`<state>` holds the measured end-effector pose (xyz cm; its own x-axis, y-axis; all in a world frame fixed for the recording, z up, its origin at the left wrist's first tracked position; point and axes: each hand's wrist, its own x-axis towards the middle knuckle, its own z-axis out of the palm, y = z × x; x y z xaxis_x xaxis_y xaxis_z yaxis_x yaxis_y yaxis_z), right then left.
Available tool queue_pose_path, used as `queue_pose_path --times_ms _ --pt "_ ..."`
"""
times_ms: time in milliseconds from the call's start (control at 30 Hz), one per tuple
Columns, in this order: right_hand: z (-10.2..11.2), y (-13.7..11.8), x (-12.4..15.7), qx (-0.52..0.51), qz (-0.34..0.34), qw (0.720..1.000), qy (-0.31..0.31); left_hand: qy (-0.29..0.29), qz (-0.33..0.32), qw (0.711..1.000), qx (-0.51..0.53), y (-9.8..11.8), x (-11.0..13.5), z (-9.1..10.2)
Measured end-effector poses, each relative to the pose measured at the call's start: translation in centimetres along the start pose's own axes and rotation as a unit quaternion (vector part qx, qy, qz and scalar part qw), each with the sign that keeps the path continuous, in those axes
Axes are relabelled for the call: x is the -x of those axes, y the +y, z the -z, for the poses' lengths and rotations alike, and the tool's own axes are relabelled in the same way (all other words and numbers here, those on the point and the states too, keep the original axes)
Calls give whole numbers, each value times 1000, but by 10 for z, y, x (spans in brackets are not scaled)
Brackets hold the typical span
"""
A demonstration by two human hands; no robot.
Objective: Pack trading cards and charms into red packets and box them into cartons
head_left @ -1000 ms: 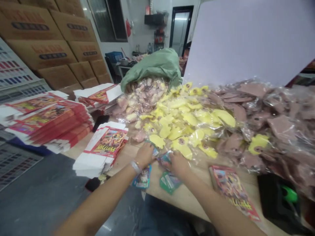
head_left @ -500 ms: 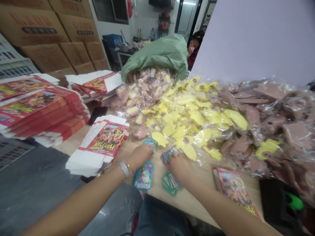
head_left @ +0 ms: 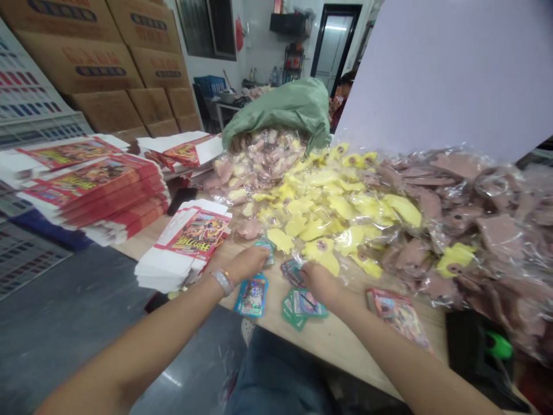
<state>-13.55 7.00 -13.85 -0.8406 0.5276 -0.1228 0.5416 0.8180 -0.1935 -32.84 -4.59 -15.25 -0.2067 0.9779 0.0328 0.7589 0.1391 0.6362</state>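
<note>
My left hand point(head_left: 244, 265) lies on the wooden table point(head_left: 337, 340), its fingertips close to a small teal foil card point(head_left: 264, 251). A blue foil card point(head_left: 252, 295) sits just below that hand. My right hand point(head_left: 319, 282) rests beside a dark foil card point(head_left: 292, 272), with green-edged cards point(head_left: 303, 307) just below it. Neither hand visibly holds anything. Beyond my hands spreads a heap of yellow plastic-wrapped pieces point(head_left: 324, 210), with pink wrapped pieces point(head_left: 496, 236) to the right.
A green sack point(head_left: 280, 112) spills pale wrapped pieces onto the table. Flat printed red-and-white cartons point(head_left: 190, 239) are stacked at the left, with taller stacks point(head_left: 93, 187) beyond. A black tape dispenser point(head_left: 475, 351) sits at the right. A seated person point(head_left: 343, 95) is behind a white board point(head_left: 444, 69).
My head view has turned and levelled. My right hand has shifted slightly toward the lower right, off the dark card, and the green-edged cards now show more fully.
</note>
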Motion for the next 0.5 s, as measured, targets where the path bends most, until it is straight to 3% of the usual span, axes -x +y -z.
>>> queue_pose_path --times_ms 100,167,267,300,367,500 --pt "28 8 8 -29 -35 997 57 91 41 993 59 14 7 4" --pt "49 4 1 -117 -10 989 87 157 68 979 112 28 10 4" --pt "67 -16 -36 -319 55 946 -17 218 98 950 200 40 12 -2" --pt "67 -26 -56 -351 66 931 -70 235 111 939 223 37 12 -5" --pt "64 -47 -101 -342 67 928 -134 280 147 914 255 22 12 -12" --pt "42 -88 -187 -273 22 952 -134 350 228 863 283 -29 4 -23"
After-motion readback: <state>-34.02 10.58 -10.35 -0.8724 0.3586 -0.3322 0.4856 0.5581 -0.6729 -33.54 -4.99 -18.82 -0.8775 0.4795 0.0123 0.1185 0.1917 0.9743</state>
